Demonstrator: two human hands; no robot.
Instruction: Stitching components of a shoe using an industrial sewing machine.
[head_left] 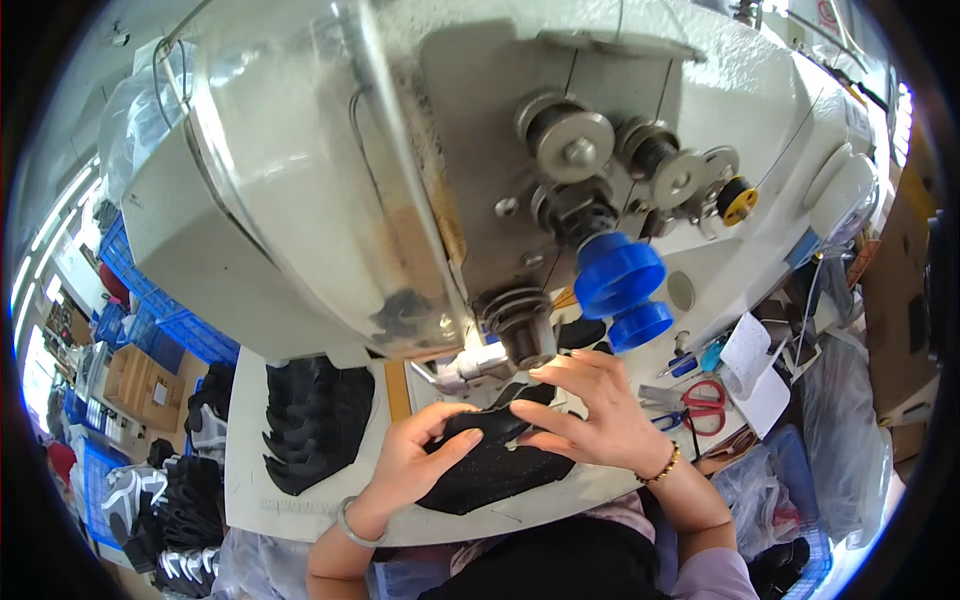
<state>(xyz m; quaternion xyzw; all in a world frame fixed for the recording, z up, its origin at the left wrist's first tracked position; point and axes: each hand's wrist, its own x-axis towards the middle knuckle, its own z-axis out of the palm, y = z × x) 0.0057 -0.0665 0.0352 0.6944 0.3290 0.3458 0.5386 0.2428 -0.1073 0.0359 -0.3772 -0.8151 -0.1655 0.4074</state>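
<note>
A curved black shoe piece (483,425) is between my two hands, just in front of the sewing machine's needle area. My left hand (412,458) pinches its left end, the thumb on top and the fingers beneath. At the right end, my right hand (605,425) rests thumb and fingers on the piece, with the index finger stretched toward the machine. Below them another flat black piece (490,480) lies on the white table (300,515). The sewing machine (290,200) hides the needle and the far edge of the work.
Stacked black shoe pieces (315,420) lie at the left of the table. Red-handled scissors (703,405) and white papers (755,370) are at the right. Blue thread-tension knobs (620,275) hang low over my right hand. Grey and black shoe parts (175,500) fill the lower left.
</note>
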